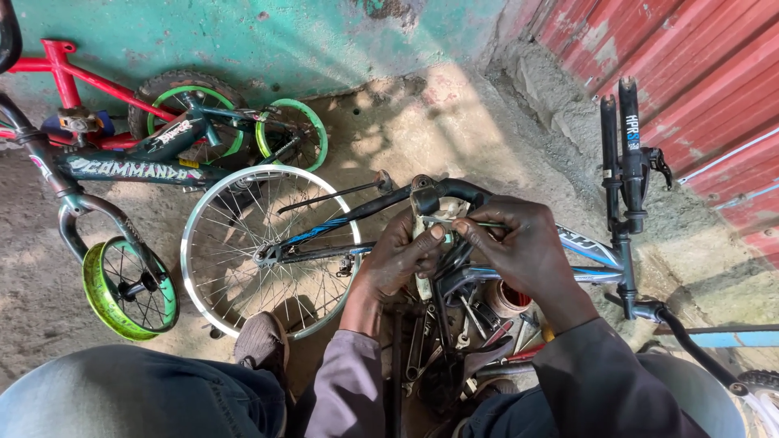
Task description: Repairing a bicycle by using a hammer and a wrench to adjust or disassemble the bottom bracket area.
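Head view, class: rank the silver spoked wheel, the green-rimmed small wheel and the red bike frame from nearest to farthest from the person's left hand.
1. Silver spoked wheel, just left of the left hand.
2. Green-rimmed small wheel, lower left.
3. Red bike frame, top-left corner.

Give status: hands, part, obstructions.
Left hand and right hand both gripping pale part at bike frame. Loose tools piled beneath. Nothing blocking.

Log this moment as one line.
left hand: on pale part | right hand: pinching thin tool | under: tools pile | bike frame upside down
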